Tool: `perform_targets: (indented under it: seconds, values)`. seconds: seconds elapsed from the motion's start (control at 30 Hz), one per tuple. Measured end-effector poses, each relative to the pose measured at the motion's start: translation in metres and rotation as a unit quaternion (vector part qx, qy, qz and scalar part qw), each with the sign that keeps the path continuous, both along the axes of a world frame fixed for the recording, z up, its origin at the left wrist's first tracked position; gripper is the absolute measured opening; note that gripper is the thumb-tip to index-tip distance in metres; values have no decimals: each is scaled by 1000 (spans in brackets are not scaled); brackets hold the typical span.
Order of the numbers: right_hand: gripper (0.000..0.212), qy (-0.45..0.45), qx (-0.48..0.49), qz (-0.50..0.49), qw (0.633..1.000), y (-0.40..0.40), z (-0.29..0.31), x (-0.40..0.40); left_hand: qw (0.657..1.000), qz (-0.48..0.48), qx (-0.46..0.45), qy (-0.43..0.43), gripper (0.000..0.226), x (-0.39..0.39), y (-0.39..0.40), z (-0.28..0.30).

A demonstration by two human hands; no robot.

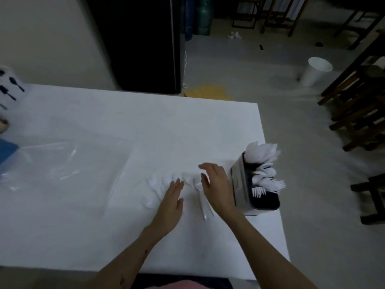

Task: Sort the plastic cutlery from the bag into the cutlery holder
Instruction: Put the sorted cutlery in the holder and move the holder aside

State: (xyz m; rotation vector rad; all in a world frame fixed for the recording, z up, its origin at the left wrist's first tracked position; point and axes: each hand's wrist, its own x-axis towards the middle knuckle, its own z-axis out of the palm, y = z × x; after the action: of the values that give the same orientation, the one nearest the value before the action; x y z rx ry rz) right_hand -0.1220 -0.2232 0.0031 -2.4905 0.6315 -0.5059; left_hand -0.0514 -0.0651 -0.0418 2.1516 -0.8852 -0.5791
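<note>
A loose pile of white plastic cutlery [160,184] lies on the white table [83,226], with a couple of handles [201,202] pointing toward me. My left hand [169,207] lies flat on the pile's near side, fingers straight. Just right of the pile, my right hand [216,184] hovers with relaxed fingers and holds nothing. A black and silver cutlery holder [242,184] stands at the table's right edge, close to my right hand. White spoons [263,153] fill its far compartment and forks [268,185] stand nearer. An empty clear plastic bag [52,170] lies to the left.
At the far left edge sits a white package printed with black cutlery shapes [9,86], and below it a blue object [7,151]. Beyond the table, a white bucket [315,70] stands on the floor, with dark wooden furniture [358,113] to the right.
</note>
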Motion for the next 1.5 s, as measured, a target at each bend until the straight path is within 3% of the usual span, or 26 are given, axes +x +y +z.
perform_targets:
  seconds: [0.23, 0.33, 0.43, 0.5, 0.57, 0.67, 0.77, 0.9, 1.03, 1.13, 1.27, 1.33, 1.5]
  values:
    - [16, 176, 106, -38, 978, 71, -54, 8, 998, -18, 56, -27, 50, 27, 83, -28]
    - [25, 214, 153, -106, 959, 93, -61, 16, 992, -88, 65, -69, 68, 33, 103, -40]
    - [22, 231, 139, -120, 955, 110, -66, 19, 970, -173, 74, -154, 52, 38, 111, -41]
    - [15, 239, 137, -134, 952, 114, -67, 19, 967, -178, 50, -177, 45, 39, 112, -44]
    - [13, 230, 164, -163, 945, 115, -67, 19, 982, -134, 11, -136, 43, 40, 110, -43]
    - [17, 148, 261, -191, 935, 113, -61, 18, 996, -28, -9, -81, 36, 44, 96, -29]
    - [15, 106, 329, -129, 930, 112, -54, 17, 992, 95, 18, 75, 33, 50, 73, -14]
    - [13, 89, 367, -114, 919, 114, -51, 20, 919, 236, 8, 316, 26, 57, 54, -7]
    - [20, 117, 248, -243, 930, 109, -63, 24, 841, 322, -92, 426, 20, 61, 62, -7]
    - [26, 184, 226, -256, 922, 105, -67, 26, 808, 345, -117, 462, 27, 66, 71, -5]
    - [10, 212, 225, -242, 920, 98, -68, 25, 791, 346, -140, 485, 15, 68, 72, 1]
    - [7, 198, 216, -244, 925, 97, -67, 23, 795, 325, -139, 494, 10, 67, 68, 5]
    - [13, 96, 235, -214, 943, 104, -54, 14, 782, 307, -136, 526, 22, 65, 57, 6]
